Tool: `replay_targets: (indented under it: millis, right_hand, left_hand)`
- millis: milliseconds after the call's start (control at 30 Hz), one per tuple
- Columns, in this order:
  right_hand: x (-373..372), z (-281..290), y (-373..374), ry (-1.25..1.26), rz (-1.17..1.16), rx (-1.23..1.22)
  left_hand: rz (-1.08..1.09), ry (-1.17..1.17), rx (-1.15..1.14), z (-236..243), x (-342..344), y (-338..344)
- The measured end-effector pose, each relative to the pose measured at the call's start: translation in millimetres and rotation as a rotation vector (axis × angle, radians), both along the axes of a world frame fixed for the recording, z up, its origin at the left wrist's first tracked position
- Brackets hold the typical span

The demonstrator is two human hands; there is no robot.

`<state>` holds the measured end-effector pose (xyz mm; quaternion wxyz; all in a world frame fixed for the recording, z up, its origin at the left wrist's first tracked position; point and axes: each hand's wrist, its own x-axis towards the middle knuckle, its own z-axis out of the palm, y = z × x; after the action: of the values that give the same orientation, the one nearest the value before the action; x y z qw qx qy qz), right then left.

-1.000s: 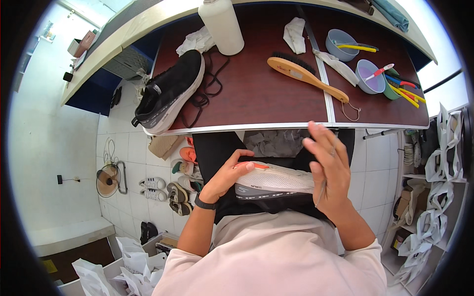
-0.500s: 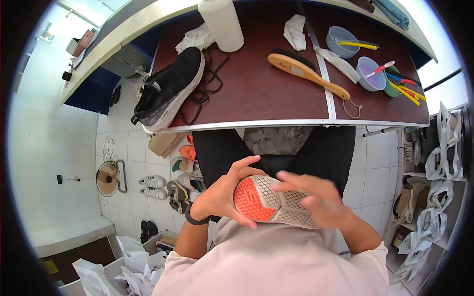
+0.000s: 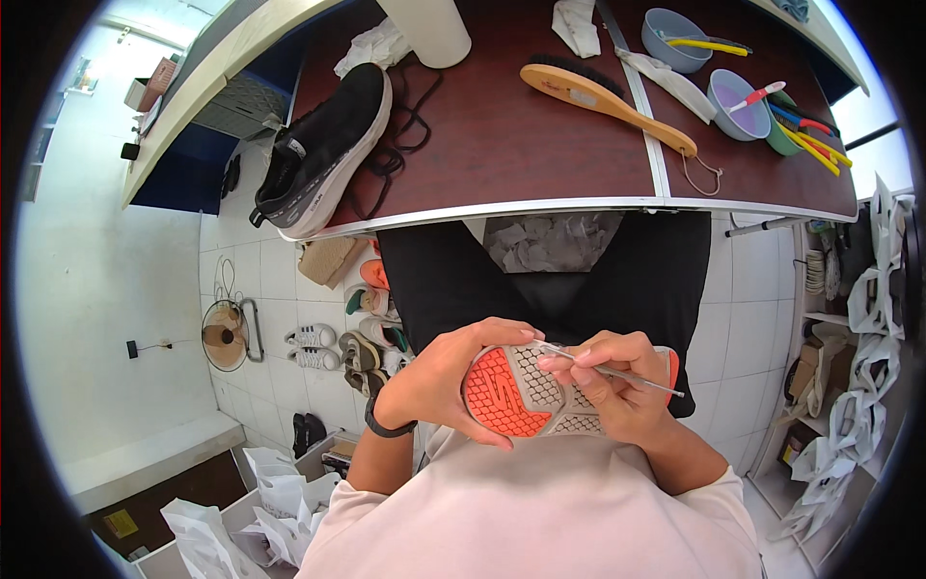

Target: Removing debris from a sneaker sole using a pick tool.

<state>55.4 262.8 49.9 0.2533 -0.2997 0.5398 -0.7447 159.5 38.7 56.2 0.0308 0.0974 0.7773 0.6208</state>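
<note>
A shoe with an orange and grey tread [image 3: 506, 396] lies sole-up over my lap. My left hand [image 3: 439, 381] wraps round its toe end, thumb along the lower edge and fingers over the top. My right hand [image 3: 622, 386] is closed on a thin metal tool [image 3: 656, 384], whose point reaches the upper part of the sole; whether it touches the tread I cannot tell. Beyond my knees, on the dark red table [image 3: 502, 174], a black sneaker [image 3: 328, 145] with loose laces lies at the left and a wooden brush [image 3: 608, 106] lies bristles up at the right.
On the table are a white container [image 3: 429, 29], crumpled white cloths [image 3: 371, 48] and several small bowls [image 3: 738, 101] with brushes. Shoes [image 3: 371, 347] and a fan [image 3: 224, 333] stand on the left floor. Shelves with white bags [image 3: 868, 376] line the right; more bags [image 3: 212, 536] sit lower left.
The shoe has turned from its side to sole-up and is lower. My right hand has come down from a raised, spread pose and now pinches the metal tool over the sole. The view has shifted slightly.
</note>
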Motion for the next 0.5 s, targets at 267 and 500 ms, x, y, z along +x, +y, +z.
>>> replay_targets:
  millis: [267,500]
  right_hand:
    - [-20.0,11.0,-3.1,0.608,-0.035,0.012]
    - [-4.3,4.7,0.2,0.464,-0.079,-0.027]
  left_hand:
    - [0.0,0.013,0.024,-0.1,0.8,3.6]
    - [0.004,0.007,0.016,2.3,0.9,4.4]
